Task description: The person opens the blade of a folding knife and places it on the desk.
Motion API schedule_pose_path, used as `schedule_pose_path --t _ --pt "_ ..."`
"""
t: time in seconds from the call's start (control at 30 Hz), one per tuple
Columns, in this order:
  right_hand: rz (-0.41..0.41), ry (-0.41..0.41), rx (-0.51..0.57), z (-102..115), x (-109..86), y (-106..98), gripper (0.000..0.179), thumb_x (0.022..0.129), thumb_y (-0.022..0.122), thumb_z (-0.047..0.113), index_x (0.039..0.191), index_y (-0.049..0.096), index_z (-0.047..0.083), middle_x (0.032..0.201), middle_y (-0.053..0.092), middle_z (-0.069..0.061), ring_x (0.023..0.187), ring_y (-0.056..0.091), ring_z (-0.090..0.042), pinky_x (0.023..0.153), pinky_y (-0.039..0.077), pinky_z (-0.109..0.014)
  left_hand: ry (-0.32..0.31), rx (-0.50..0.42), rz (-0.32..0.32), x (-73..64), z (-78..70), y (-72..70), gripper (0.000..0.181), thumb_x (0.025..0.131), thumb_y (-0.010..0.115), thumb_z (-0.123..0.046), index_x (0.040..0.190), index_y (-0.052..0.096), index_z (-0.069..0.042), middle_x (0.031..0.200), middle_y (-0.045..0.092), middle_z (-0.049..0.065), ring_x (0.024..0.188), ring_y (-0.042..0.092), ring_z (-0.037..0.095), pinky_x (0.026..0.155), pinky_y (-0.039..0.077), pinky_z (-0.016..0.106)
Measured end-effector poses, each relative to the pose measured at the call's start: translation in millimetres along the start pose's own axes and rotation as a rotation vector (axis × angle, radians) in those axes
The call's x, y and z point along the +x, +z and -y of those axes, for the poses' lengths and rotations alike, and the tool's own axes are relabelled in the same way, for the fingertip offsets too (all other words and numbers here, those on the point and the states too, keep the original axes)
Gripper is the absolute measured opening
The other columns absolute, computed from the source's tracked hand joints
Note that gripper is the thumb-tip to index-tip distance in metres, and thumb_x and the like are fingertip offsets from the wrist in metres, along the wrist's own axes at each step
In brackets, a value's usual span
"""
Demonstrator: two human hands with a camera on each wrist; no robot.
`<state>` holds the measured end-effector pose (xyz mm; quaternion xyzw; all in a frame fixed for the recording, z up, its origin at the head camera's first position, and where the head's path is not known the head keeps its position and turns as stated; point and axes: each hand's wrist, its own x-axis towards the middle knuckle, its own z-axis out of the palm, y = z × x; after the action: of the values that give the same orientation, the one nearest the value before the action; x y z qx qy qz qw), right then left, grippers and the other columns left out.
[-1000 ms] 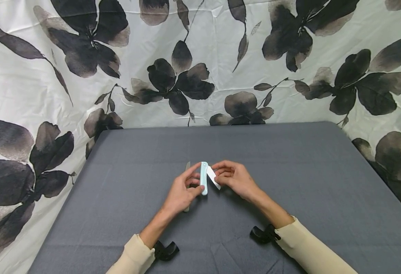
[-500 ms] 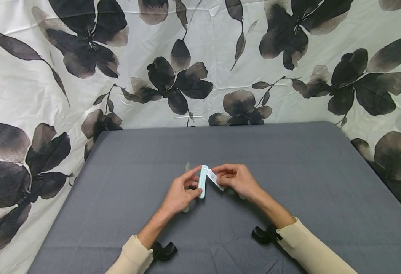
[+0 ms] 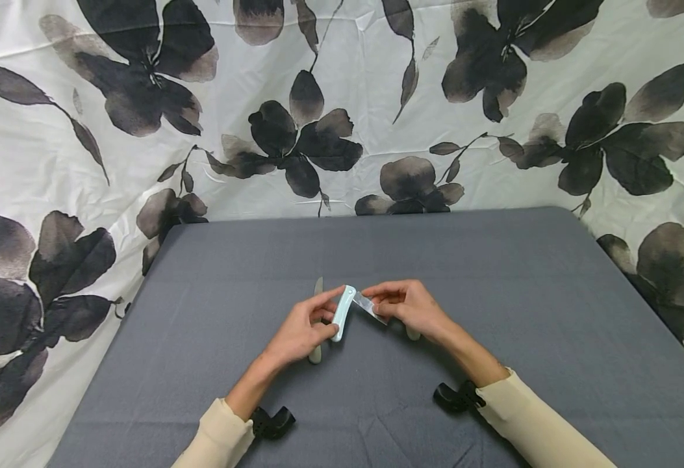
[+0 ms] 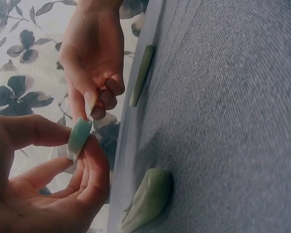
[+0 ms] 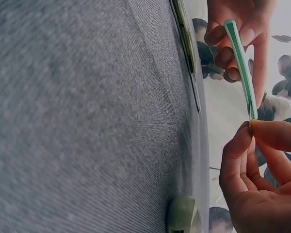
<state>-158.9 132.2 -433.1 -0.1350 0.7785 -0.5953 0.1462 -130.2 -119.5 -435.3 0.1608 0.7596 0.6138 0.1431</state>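
Above the table, a small folding knife [image 3: 343, 314] with a pale blue handle is held between both hands, its blade [image 3: 368, 306] swung partway out. My left hand [image 3: 299, 329] grips the handle between thumb and fingers at its two ends. The blade is pinched between the thumb and fingers of my right hand [image 3: 410, 308]. In the right wrist view the handle [image 5: 240, 60] shows edge-on, with a green strip along it. A green-handled knife [image 3: 316, 354] lies on the cloth beneath my left hand, partly covered by it.
Under my right hand lies another green-handled piece [image 3: 413, 334], mostly hidden by the hand in the head view. A grey cloth covers the table [image 3: 248, 253]. Behind it hangs a white curtain [image 3: 377, 136] with dark flowers.
The angle between blade and handle has widened. The handle's lower end has swung left with my left hand, while my right hand has shifted slightly right and down with the blade.
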Motion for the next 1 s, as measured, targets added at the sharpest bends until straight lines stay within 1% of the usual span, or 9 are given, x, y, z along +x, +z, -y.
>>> schedule_pose_path --t 0.2,0.4,0.5,0.63,0.83,1.0 --pt "0.035 0.009 -0.034 1.6 7.2 -10.9 0.03 0.097 0.069 0.005 0.126 0.074 0.001 0.103 0.074 -0.018 0.076 0.066 -0.011 0.069 0.057 -0.029 0.003 -0.002 0.044 6.3 -3.3 -4.8 0.07 0.089 0.061 0.009 0.156 0.046 -0.003 0.122 0.059 0.025 0.098 0.061 0.014 0.08 0.054 0.017" --pt "0.071 0.003 -0.071 2.3 14.1 -22.1 0.029 0.098 0.067 0.006 0.126 0.074 0.005 0.109 0.074 -0.019 0.081 0.067 -0.013 0.071 0.056 -0.029 0.01 0.044 0.078 12.4 -7.2 -9.4 0.069 0.091 0.061 0.008 0.157 0.045 -0.004 0.124 0.061 0.025 0.099 0.063 0.016 0.081 0.054 0.019" --pt "0.084 -0.007 -0.079 2.7 17.8 -26.4 0.029 0.098 0.067 0.006 0.126 0.075 0.005 0.11 0.074 -0.019 0.083 0.067 -0.013 0.072 0.056 -0.028 0.015 0.059 0.093 15.4 -8.4 -10.6 0.068 0.091 0.06 0.008 0.157 0.045 -0.003 0.123 0.061 0.025 0.099 0.062 0.017 0.081 0.053 0.02" --pt "0.09 -0.017 -0.093 1.8 17.3 -27.7 0.028 0.098 0.067 0.005 0.124 0.076 0.005 0.111 0.074 -0.019 0.084 0.066 -0.012 0.074 0.056 -0.026 0.022 0.092 0.124 14.8 -9.2 -11.3 0.066 0.093 0.059 0.008 0.157 0.045 -0.002 0.121 0.062 0.025 0.099 0.061 0.017 0.081 0.053 0.023" --pt "0.1 -0.026 -0.128 1.2 16.8 -30.5 0.027 0.099 0.066 0.004 0.124 0.076 0.006 0.115 0.075 -0.017 0.09 0.067 -0.015 0.077 0.056 -0.026 0.018 0.142 0.158 14.4 -11.4 -13.4 0.066 0.095 0.057 0.005 0.158 0.044 -0.005 0.119 0.064 0.027 0.1 0.061 0.02 0.083 0.051 0.026" --pt "0.115 -0.028 -0.149 -0.2 15.3 -32.1 0.026 0.1 0.065 0.004 0.123 0.076 0.008 0.117 0.075 -0.017 0.095 0.068 -0.018 0.08 0.056 -0.027 0.011 0.171 0.18 13.9 -10.5 -14.1 0.067 0.094 0.056 0.005 0.158 0.044 -0.007 0.12 0.064 0.026 0.1 0.061 0.021 0.082 0.05 0.026"
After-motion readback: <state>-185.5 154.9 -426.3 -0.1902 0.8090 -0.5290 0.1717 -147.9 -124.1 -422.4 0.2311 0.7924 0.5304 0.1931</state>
